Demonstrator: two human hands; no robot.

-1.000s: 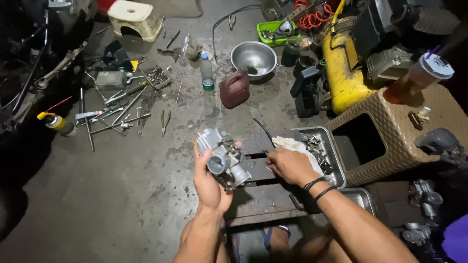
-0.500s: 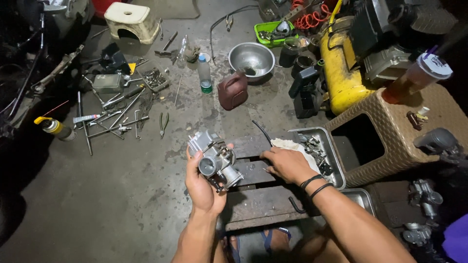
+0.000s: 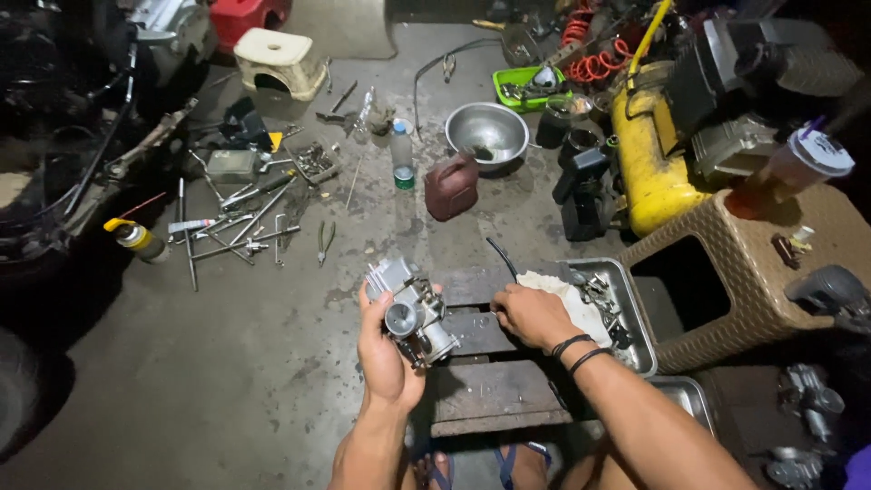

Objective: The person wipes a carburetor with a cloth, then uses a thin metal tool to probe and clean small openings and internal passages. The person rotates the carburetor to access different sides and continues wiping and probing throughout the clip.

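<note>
I see scattered tools (image 3: 238,227) on the floor far left. My left hand (image 3: 386,349) is clasped around one carburetor (image 3: 413,313), held above the pallet (image 3: 490,372). My right hand (image 3: 535,316) rests fingers curled on one rag (image 3: 572,304) at one tray (image 3: 635,308); whether it pinches, I cannot tell.

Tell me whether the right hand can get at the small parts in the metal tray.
Probably yes: the right hand rests on the white cloth at the metal tray, the small parts just beyond, uncovered.
</note>
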